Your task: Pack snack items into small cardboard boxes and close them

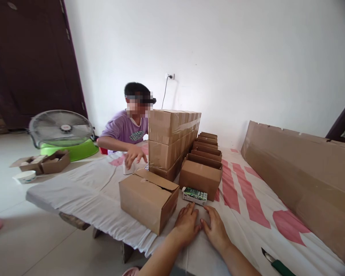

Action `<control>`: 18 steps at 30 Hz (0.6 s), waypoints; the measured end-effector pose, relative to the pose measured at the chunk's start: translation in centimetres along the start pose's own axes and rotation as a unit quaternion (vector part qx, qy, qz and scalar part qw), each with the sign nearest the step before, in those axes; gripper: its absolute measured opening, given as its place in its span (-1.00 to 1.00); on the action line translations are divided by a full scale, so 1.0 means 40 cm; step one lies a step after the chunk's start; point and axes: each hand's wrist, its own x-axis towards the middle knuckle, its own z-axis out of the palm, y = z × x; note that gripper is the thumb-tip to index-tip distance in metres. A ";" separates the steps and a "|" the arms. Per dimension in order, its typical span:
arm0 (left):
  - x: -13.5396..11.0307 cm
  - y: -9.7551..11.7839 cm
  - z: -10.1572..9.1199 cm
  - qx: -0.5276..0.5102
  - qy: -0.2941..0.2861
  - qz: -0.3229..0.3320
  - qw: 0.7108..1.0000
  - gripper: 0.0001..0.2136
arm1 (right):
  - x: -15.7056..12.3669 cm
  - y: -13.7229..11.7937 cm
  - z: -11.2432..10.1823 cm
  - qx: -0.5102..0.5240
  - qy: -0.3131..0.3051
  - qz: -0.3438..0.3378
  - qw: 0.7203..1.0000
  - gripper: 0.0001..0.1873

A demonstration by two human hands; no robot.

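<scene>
My left hand [187, 223] and my right hand [214, 227] lie flat side by side on the white and pink cloth [235, 214] covering the low table, fingers stretched out, holding nothing. Just beyond my fingertips lies a small green and white carton [194, 195]. To the left of my left hand stands a brown cardboard box [148, 199] with its top flaps loosely closed. Behind the small carton stands a row of several open cardboard boxes [201, 174].
A stack of taped boxes [172, 142] rises behind the row. A person in a purple shirt [126, 130] sits across, one hand on a white item. Flat cardboard [304, 168] leans at right. A green-handled knife [277, 263] lies near the table's edge. A fan [61, 128] stands on the floor.
</scene>
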 end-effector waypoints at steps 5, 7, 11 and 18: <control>-0.027 0.037 -0.028 0.005 0.068 0.022 0.997 -0.63 | 0.001 -0.018 -0.015 0.025 0.000 0.001 1.000 -0.69; -0.041 0.051 -0.043 0.005 0.098 0.033 0.995 -0.67 | 0.001 -0.029 -0.022 0.033 -0.009 0.003 0.999 -0.71; -0.079 0.072 -0.065 -0.001 0.143 0.095 0.985 -0.75 | 0.004 -0.044 -0.028 0.053 -0.023 -0.017 0.998 -0.70; -0.159 0.111 -0.098 -0.052 0.393 0.366 0.842 -0.77 | 0.070 -0.157 0.016 0.014 0.016 -0.070 0.997 -0.49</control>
